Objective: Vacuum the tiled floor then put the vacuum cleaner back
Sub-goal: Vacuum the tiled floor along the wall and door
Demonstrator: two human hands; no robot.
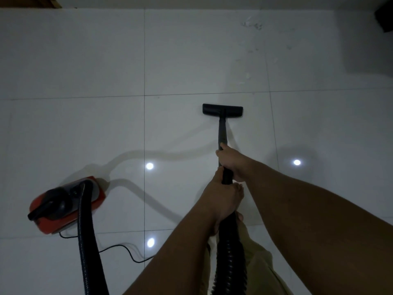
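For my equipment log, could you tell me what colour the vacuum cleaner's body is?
Red canister body with a black top, in the head view.

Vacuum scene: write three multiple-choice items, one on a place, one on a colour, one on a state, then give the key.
1. Where does the vacuum body stand?
A. On the floor to the person's left
B. Beside the far wall
C. To the person's right

2. What colour is the vacuum body?
A. Blue
B. Red and black
C. White

3. How is the wand held?
A. By the right hand alone
B. By both hands
C. By neither hand

Key:
1 A, it sits low at the left of the view on the floor.
2 B, its shell is red with a black top.
3 B, the right hand grips higher up the wand and the left hand grips below it, near the hose.
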